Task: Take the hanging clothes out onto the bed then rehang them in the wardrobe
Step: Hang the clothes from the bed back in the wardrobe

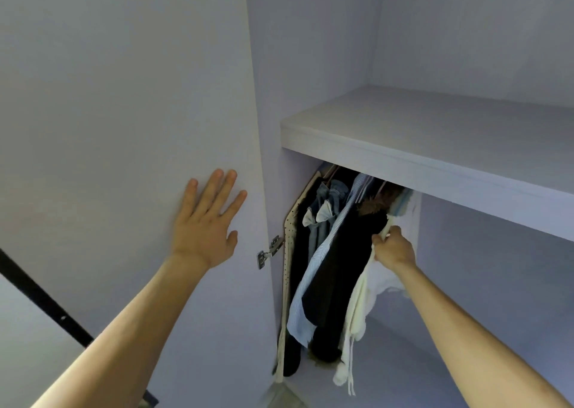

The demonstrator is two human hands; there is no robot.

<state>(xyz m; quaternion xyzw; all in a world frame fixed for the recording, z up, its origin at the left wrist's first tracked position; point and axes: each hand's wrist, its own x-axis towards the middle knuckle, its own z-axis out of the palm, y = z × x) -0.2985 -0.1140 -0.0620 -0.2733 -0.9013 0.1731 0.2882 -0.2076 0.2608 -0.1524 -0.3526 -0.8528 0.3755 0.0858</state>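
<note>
Several garments hang bunched at the left end of the wardrobe under a shelf: a dotted cream piece (287,252), jeans (326,209), a blue striped shirt (313,271), a black coat (341,268) with a brown fur collar, and a cream white garment (360,302). My right hand (393,247) grips the cream white garment near its top. My left hand (206,218) lies flat with fingers spread on the open wardrobe door (124,128). The hangers and rail are mostly hidden by the shelf.
A pale shelf (435,140) spans the wardrobe above the clothes. A metal hinge (268,252) joins the door to the wardrobe side. To the right of the clothes the hanging space shows only the back wall (497,283). A dark bar (40,302) crosses the lower left.
</note>
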